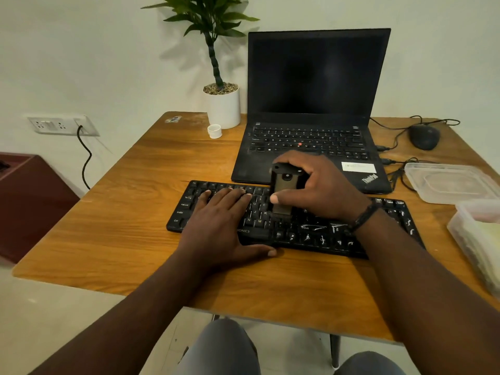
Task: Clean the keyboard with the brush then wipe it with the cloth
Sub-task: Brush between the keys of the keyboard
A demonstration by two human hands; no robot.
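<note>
A black keyboard [319, 234] lies on the wooden table [135, 212] in front of me. My left hand [221, 220] rests flat on its left half, fingers spread over the keys and thumb along the front edge. My right hand [316, 188] grips a dark flat brush [282, 190] held upright, bristles down on the keys near the keyboard's middle. White specks and streaks show on the right-hand keys. The cloth seems to lie in a clear plastic tub [476, 234] at the right edge; I cannot tell for sure.
An open black laptop [313, 104] stands just behind the keyboard. A potted plant [223, 104] and a small white cap [214, 131] sit at the back. A black mouse [423, 136] with cables and a clear plastic lid [446, 182] lie to the right.
</note>
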